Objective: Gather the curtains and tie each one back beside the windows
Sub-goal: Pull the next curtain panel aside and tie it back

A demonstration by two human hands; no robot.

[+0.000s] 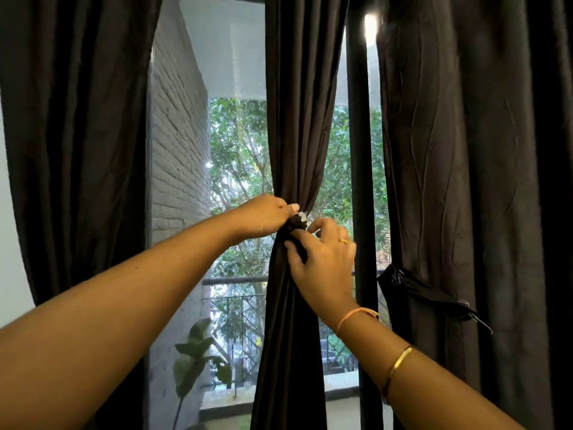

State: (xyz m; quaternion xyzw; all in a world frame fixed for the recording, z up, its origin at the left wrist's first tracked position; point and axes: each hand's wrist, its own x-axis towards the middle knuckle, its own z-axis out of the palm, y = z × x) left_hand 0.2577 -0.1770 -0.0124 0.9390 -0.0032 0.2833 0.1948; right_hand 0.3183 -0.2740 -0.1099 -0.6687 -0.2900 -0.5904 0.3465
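cannot make out the tie's fastening: mostly covered by left hand and right fingers. cannot see curtain top or hem, cut off at edges.

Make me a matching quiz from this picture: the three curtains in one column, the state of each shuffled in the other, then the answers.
Column one:
1. left curtain
2. middle curtain
3. right curtain

Column two:
A. bound by a dark tie band
B. hanging, no tie in view
C. bunched, gripped by the left hand and right hand

Pairs: 1-B, 2-C, 3-A.
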